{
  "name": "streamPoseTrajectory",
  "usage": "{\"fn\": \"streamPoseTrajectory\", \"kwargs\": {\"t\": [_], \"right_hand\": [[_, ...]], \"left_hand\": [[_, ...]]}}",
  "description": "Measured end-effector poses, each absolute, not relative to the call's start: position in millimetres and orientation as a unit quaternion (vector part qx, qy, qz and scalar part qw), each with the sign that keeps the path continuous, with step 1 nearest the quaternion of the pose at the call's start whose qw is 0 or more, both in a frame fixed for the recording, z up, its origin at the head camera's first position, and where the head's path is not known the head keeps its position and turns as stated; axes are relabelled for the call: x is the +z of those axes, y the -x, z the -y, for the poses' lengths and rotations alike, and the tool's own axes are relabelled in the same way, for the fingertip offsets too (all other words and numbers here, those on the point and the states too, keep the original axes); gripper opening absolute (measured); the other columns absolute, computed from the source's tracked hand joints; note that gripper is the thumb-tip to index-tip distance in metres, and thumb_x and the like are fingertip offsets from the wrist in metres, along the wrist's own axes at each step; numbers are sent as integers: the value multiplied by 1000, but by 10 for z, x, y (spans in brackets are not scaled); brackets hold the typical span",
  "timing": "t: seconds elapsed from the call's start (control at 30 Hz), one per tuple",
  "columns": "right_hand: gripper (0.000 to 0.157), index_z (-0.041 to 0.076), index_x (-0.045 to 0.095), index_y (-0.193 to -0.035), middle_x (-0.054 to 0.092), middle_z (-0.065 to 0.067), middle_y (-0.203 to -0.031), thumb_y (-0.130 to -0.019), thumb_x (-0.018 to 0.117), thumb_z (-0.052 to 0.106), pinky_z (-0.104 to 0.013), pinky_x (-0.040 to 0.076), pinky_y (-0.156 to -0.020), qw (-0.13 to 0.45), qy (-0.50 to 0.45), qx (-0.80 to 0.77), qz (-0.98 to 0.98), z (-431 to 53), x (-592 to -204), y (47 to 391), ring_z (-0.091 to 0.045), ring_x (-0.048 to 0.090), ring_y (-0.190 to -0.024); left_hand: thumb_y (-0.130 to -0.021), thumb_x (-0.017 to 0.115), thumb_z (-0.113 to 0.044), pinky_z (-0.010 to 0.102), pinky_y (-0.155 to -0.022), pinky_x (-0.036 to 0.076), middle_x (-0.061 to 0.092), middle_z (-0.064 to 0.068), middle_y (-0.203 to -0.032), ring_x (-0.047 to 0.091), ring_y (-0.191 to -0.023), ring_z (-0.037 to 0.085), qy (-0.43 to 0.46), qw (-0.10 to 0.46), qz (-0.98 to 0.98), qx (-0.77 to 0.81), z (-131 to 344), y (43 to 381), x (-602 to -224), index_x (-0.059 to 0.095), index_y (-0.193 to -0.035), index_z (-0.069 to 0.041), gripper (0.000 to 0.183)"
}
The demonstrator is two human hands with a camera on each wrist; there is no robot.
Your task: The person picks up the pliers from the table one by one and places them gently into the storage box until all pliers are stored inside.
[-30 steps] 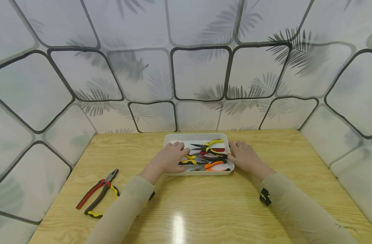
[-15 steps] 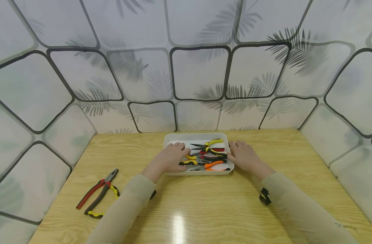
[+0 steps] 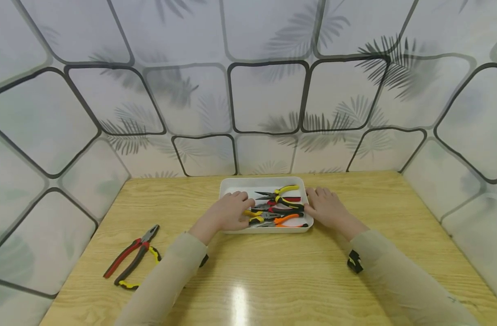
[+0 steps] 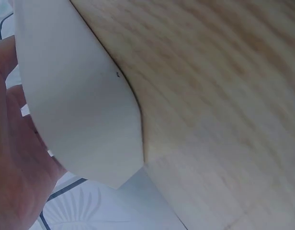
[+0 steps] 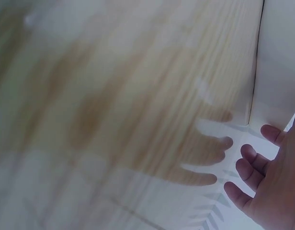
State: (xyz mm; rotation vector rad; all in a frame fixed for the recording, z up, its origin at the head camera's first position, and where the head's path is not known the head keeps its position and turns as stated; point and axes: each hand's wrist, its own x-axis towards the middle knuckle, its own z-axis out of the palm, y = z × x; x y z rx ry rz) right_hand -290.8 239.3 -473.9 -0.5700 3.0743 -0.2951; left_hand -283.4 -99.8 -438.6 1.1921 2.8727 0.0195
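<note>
A white tray (image 3: 254,182) holds several pliers. My left hand (image 3: 227,212) reaches over its left side, thumb and fingers round the handle ends of yellow-and-black pliers (image 3: 256,220); its palm side is hidden from above. In the left wrist view that hand (image 4: 18,177) curls over the rim beside the tray wall (image 4: 80,100). At the right end, my right hand (image 3: 327,209) has its thumb against the tray and its fingers along the outside. Long-nose pliers (image 3: 276,197) with yellow-and-black handles lie over red-and-black pliers (image 3: 283,210). Orange-handled pliers (image 3: 287,219) lie along the near wall.
On the wooden table (image 3: 273,280) at the left lie red-and-dark-handled pliers (image 3: 139,248). Beside them, yellow-and-black handles (image 3: 155,254) are partly hidden by my left sleeve (image 3: 163,280). Behind the table stands a wall with leaf print (image 3: 269,97).
My left thumb has closed in over the yellow-and-black pliers, and their two handles appear nearer together. The right hand and the tray have stayed in place.
</note>
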Motion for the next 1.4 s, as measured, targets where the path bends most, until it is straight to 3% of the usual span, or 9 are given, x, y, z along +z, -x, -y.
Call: {"fn": "streamPoseTrajectory", "kwargs": {"t": [0.37,0.8,1.13,1.4], "right_hand": [[55,0,47,-147,58,-30,-133,-104,47,34,-66,45,-100,-7,184,-103,-978,-2388,-4747,2905,-48,55,-122],[55,0,46,-148,58,-30,-132,-105,46,35,-65,45,-100,-6,182,-100,-978,-2383,-4747,2916,-48,55,-122],[56,-1,46,-148,58,-30,-130,-105,46,35,-64,46,-97,2,184,-96,-978,-2378,-4727,2920,-47,55,-118],[56,0,46,-149,58,-28,-132,-106,45,35,-65,44,-99,11,178,-96,-979,-2371,-4711,2910,-46,54,-121]], "left_hand": [[-88,67,-23,36,-81,45,62,5,-112,54,-94,20,-391,-1,-921,3,969,2858,-4387,65,-128,-15,40],[-92,68,-28,43,-99,50,64,4,-117,59,-101,21,-384,-16,-923,-10,1008,2843,-4348,65,-130,-16,40],[-96,69,-37,38,-88,48,62,4,-115,56,-99,20,-381,-20,-924,-8,1039,2854,-4340,65,-130,-16,40],[-99,68,-39,38,-88,46,61,5,-117,55,-101,20,-378,-20,-926,-10,1069,2841,-4324,64,-131,-16,40]]}}
